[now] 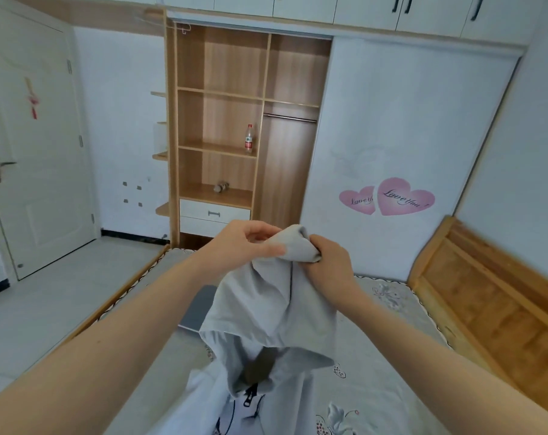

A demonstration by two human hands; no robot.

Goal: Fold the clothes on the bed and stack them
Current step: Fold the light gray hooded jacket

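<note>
Between my two raised hands I am holding up a grey garment (266,309) above the bed (376,356). My left hand (250,243) is pinching one bunched top edge of it, thumb and fingers curled onto the cloth, and my right hand (327,259) is gripping the fabric just beside it, fist closed around the fold. Below my hands the cloth is hanging down, draping over a white printed garment (235,406) lying on the mattress. Beyond my left forearm a dark grey folded piece (200,306) is resting on the bed.
</note>
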